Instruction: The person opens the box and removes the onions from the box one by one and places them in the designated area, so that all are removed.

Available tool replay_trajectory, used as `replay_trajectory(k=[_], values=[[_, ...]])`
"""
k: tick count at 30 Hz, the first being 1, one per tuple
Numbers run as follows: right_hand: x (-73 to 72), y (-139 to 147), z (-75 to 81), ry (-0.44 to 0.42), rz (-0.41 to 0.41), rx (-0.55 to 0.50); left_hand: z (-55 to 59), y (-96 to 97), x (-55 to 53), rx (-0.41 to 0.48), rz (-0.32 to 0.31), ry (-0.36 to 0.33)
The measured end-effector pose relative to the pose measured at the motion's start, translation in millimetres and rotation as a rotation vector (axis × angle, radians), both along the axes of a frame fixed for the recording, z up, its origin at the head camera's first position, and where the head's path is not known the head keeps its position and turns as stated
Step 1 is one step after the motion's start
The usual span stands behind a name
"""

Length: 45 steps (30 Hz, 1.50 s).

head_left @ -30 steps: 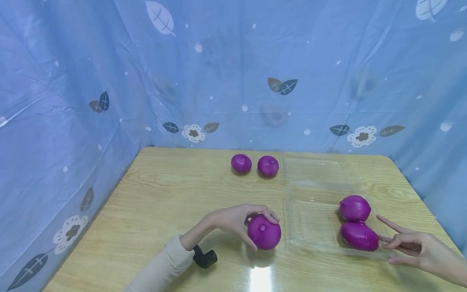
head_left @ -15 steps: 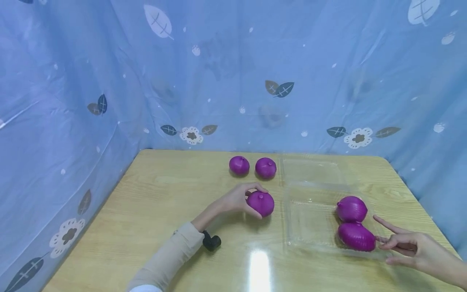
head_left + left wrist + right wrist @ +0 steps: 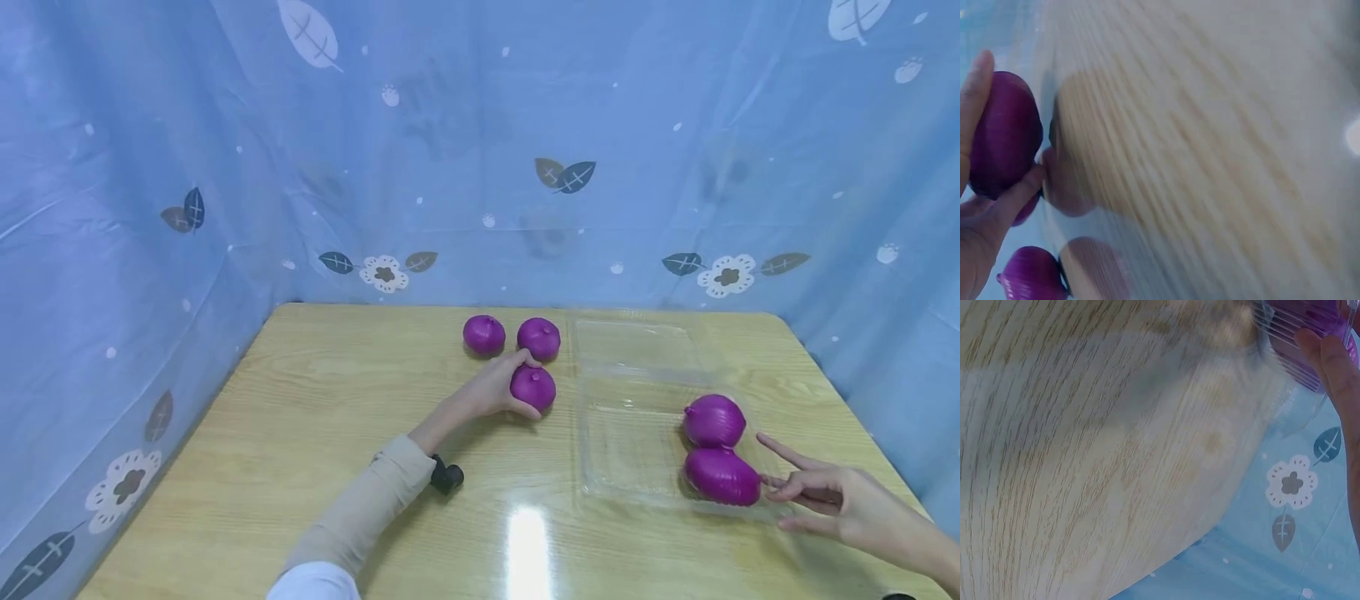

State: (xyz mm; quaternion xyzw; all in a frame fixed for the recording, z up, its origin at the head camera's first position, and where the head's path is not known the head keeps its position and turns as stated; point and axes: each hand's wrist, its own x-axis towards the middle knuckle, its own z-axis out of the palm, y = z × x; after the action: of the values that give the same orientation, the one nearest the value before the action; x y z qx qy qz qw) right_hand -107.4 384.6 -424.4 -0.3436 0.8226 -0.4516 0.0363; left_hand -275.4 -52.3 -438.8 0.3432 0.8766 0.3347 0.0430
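My left hand (image 3: 491, 390) grips a round purple onion (image 3: 533, 388) between thumb and fingers, over the table's middle. The left wrist view shows this onion (image 3: 1007, 134) close up, with fingers on both sides. Just behind it stand two more purple onions, one (image 3: 483, 335) at the left and one (image 3: 538, 337) at the right. A clear plastic box (image 3: 630, 450) lies to the right, holding two onions (image 3: 715, 421) at its right side. My right hand (image 3: 840, 504) is at the box's right wall, fingers extended. In the right wrist view, fingertips (image 3: 1310, 344) touch the ridged wall.
The box's clear lid (image 3: 637, 346) lies folded back behind it. A black device (image 3: 447, 475) shows at my left wrist. The wooden table (image 3: 315, 400) is bounded by a blue patterned curtain (image 3: 420, 150) at the back and sides.
My left hand has carried the gripped onion away from me, toward the two onions at the back. The right hand stays at the box wall, and the view has shifted slightly.
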Motion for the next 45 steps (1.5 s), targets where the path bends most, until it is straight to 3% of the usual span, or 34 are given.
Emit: replay_trajectory(k=[6,10,14,19,22,26,33,45], values=[[2.2,0.7,-4.7,-0.037,0.029,-0.042,0.5,0.5,3.6,-0.004,0.013,-0.125],[3.0,1.1,-6.9,-0.046,0.044,-0.057,2.0,-5.9,7.1,-0.024,-0.034,-0.188],[3.4,0.8,-7.5,0.019,0.019,-0.027,4.2,-10.5,3.9,0.025,-0.115,-0.176],[2.7,0.2,-8.8,-0.028,0.037,-0.065,1.1,-12.7,0.0,0.042,-0.152,-0.125],[4.8,1.8,-11.2,-0.044,0.045,-0.08,-2.0,-11.2,1.6,0.022,-0.148,-0.119],[6.8,4.1,-12.3,0.002,0.033,-0.054,-2.8,-7.6,3.7,-0.002,-0.131,-0.1],[4.7,5.3,-9.8,0.014,0.018,-0.061,1.5,-0.3,-0.1,0.024,-0.079,-0.075],[-1.9,3.8,-8.8,-0.019,0.036,-0.049,0.5,-10.0,2.0,0.117,-0.061,-0.185]])
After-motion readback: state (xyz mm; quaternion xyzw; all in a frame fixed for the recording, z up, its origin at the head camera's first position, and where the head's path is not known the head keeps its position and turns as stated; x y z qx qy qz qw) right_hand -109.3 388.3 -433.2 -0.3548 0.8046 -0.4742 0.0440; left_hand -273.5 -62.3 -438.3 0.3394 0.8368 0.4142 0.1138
